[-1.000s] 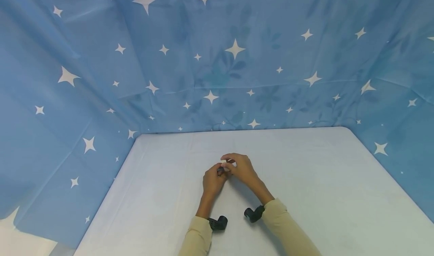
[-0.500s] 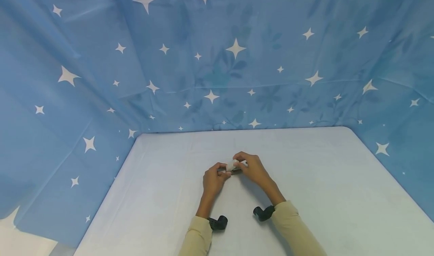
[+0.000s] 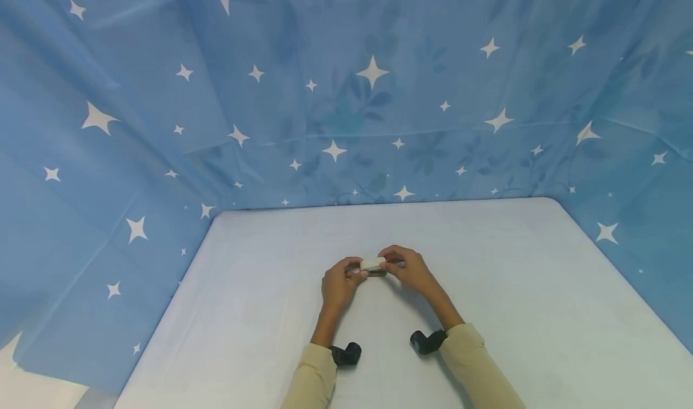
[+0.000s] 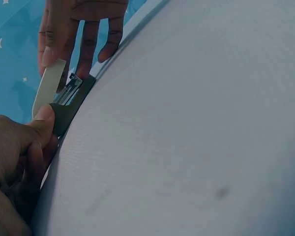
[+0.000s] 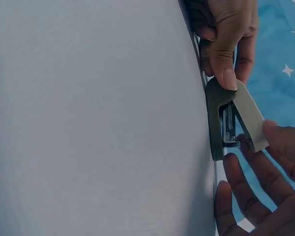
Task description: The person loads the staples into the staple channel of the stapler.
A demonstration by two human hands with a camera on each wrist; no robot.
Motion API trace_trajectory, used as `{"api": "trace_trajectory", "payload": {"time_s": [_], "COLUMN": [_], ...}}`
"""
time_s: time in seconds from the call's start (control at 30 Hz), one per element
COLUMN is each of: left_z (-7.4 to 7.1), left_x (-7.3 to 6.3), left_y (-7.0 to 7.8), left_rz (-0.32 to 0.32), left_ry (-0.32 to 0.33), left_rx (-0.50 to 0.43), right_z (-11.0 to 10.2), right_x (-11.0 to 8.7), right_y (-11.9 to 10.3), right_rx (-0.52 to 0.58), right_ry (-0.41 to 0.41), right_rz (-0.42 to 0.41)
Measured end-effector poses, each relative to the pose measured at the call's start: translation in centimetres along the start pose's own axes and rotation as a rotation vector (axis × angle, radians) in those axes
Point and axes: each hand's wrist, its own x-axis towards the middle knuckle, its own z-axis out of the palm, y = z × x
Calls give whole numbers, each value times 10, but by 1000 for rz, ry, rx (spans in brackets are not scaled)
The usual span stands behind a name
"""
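Note:
A small stapler (image 3: pixel 372 264) is held between both hands above the white table. Its off-white top cover (image 4: pixel 49 84) is swung up from the dark grey-green base (image 5: pixel 214 110), and the metal staple channel (image 5: pixel 228 125) shows in between. At the hinge end, my left hand (image 3: pixel 338 287) pinches the stapler, thumb on its side. My right hand (image 3: pixel 414 272) pinches the free end of the cover between thumb and finger, its other fingers spread out in the right wrist view.
The white tabletop (image 3: pixel 260 313) stretches around the hands. Behind it and at both sides hangs a blue curtain (image 3: pixel 303 114) with white stars. A black wrist camera (image 3: pixel 346 354) sits on the left wrist and another camera (image 3: pixel 428 341) on the right.
My right hand has moved to the right, and the stapler, mostly hidden by fingers at first, now shows lengthwise between the hands. The left hand has stayed nearly in place.

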Motion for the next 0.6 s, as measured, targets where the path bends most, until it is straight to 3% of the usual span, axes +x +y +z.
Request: {"api": "trace_trajectory", "payload": {"time_s": [0.17,0.3,0.47,0.6], "left_z": [-2,-2,-2,-2], "left_x": [1,2,2,1], "left_y": [-1,-2,-3,-1], "left_rz": [24,30,30,10], "left_ry": [7,2,-11,-13], "left_rx": [7,9,-17,-49], "right_z": [1,2,3,3], "right_x": [2,4,4,4], "right_y": [-2,-1,1,3], "right_rx": [-15,-4,189,329], "right_ry": [-17,-30,-102,-128], "right_rz": [54,167,344,415]}}
